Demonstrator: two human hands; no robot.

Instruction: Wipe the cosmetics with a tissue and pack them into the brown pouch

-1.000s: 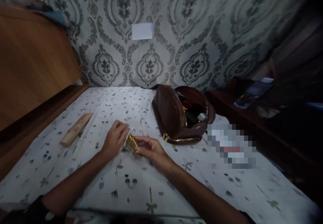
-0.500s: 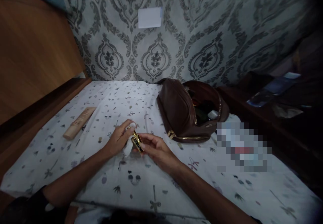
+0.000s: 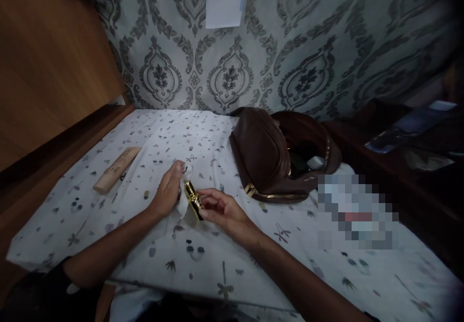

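Printed white cloth (image 3: 174, 131) lies open between one tan tube (image 3: 116, 170) and one brown bag (image 3: 259, 153), forearms (image 3: 282, 269) crossing its near edge. Right hand (image 3: 225, 215) fingertips pinch one gold container (image 3: 193, 197), its long axis slanting, free end pointing away leftward; left hand (image 3: 165, 192) fingers close on one white tissue (image 3: 182, 207) beside it.

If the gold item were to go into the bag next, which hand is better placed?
Probably the right hand: it holds the gold item and is nearer the bag. The left hand is farther away, with what looks like a white tissue.
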